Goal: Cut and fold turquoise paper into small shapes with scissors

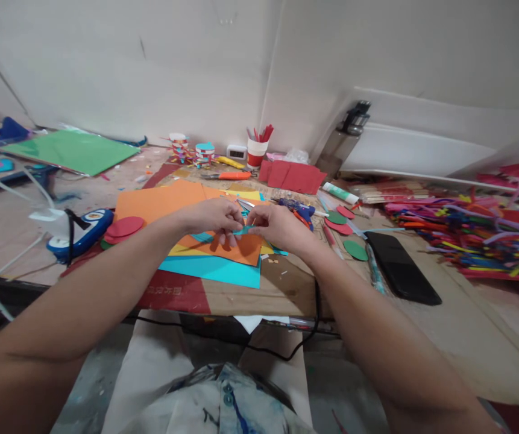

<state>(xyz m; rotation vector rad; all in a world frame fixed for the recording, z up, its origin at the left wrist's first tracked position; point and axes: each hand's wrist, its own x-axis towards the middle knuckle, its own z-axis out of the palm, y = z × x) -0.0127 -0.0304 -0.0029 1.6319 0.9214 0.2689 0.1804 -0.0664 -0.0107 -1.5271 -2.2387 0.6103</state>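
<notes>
My left hand and my right hand meet over the orange paper. Between their fingertips is a small piece of blue paper, pinched from both sides. Scissors lie just behind the fingers, partly hidden by them. Beneath the orange sheet, a blue sheet sticks out toward me. Tiny paper scraps are scattered by the orange sheet's right corner. A blue glue gun rests just past my right hand.
On the right are a black phone, a glue stick and a heap of pipe cleaners. A bottle leans by the wall. Left are red paper circles and a white plug. An orange cutter lies behind.
</notes>
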